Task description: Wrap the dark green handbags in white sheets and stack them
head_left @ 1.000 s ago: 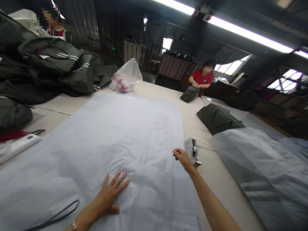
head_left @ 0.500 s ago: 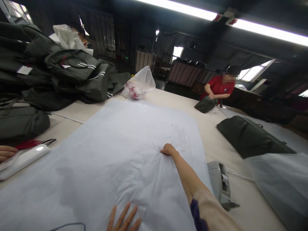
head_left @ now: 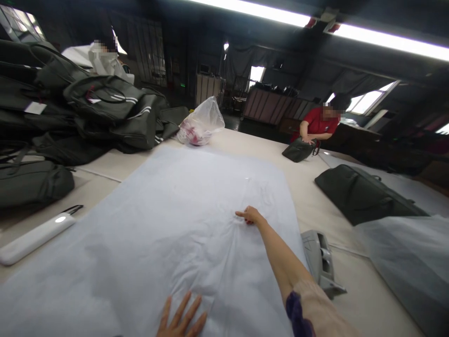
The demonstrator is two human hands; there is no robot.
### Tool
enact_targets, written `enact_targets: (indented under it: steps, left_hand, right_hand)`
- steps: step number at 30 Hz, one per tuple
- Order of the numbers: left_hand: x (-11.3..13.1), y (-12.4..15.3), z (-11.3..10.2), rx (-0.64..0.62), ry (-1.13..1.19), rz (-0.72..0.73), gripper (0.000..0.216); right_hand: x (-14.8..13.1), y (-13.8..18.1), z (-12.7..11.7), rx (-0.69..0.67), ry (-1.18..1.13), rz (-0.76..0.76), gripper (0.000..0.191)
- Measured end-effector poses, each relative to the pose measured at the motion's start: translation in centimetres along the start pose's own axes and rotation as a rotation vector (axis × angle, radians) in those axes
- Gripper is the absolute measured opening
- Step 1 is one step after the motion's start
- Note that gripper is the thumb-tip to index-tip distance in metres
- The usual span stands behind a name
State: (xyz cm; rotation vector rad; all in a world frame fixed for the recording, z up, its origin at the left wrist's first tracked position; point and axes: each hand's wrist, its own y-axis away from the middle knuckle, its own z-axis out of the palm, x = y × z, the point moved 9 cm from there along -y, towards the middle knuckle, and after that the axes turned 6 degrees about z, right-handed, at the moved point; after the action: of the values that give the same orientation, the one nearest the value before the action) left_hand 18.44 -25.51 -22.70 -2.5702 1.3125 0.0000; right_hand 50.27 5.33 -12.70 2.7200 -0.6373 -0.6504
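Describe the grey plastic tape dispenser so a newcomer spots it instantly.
On the cream table lies a large whitish plastic sheet. Beside its right edge sits the grey plastic tape dispenser, rigid and angular, unlike the soft dark-green bag beyond.

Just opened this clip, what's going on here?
The person's left hand lies with fingers spread on a large, whitish plastic sheet; the right hand, index finger extended, is at wrinkles farther up. A grey tape dispenser sits right of the sheet. Across the pale table, a red-shirted co-worker has both hands at a dark green bag.
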Motion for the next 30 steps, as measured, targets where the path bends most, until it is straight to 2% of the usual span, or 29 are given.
enact_targets:
  steps: [3, 5, 7, 10, 12, 13, 15, 18, 20, 22, 26, 30]
  left_hand:
    - [0.1, 0.1, 0.1, 0.03, -0.03, -0.03, 0.061]
    - [0.3, 0.2, 0.0, 0.055, -0.049, -0.012, 0.058]
    - [0.5, 0.4, 0.0, 0.067, -0.061, 0.024, 0.055]
    - [0.6, 0.6, 0.4, 0.033, -0.019, 0.031, 0.058]
    - [0.3, 0.5, 1.0, -0.083, 0.062, -0.031, 0.068]
    - [0.1, 0.3, 1.2, -0.17, 0.119, -0.064, 0.075]
    - [0.0, -0.2, 1.2, -0.37, 0.26, -0.116, 0.089]
    - [0.0, -1.3, -0.8, -0.619, 0.457, -0.16, 0.116]
    - [-0.4, -2.2, -2.8, -0.685, 0.497, -0.204, 0.123]
    - [-0.7, -3.0, -4.4, -0.702, 0.481, -0.221, 0.122]
    - [-0.7, -3.7, -6.3, -0.657, 0.44, -0.185, 0.117]
    - [-0.7, -3.6, -7.0, -0.55, 0.445, -0.155, 0.11]
  right_hand:
    - [-1.4, 0.1, -2.7, 0.107, 0.048, -0.026, 0.068]
    - [-2.9, 0.8, -2.8, 0.207, 0.063, -0.104, 0.068]
    - [-4.5, 2.3, -0.5, 0.28, 0.098, -0.254, 0.067]
    - [-5.2, 4.1, 5.4, 0.27, 0.171, -0.424, 0.068]
    - [-4.4, 3.9, 8.3, 0.174, 0.154, -0.4, 0.068]
    - [-3.9, 3.7, 8.9, 0.129, 0.123, -0.367, 0.068]
    - [-3.1, 3.3, 8.0, 0.086, 0.058, -0.313, 0.069]
    - [-1.6, 5.4, 4.4, 0.147, -0.003, -0.29, 0.067]
    - [-0.2, 9.6, 2.8, 0.207, -0.064, -0.368, 0.066]
    - [1.3, 15.8, 2.7, 0.233, -0.116, -0.492, 0.064]
    - [2.8, 28.5, 6.8, 0.123, -0.084, -0.623, 0.062]
    - [0.6, 37.5, 11.0, 0.013, 0.011, -0.678, 0.064]
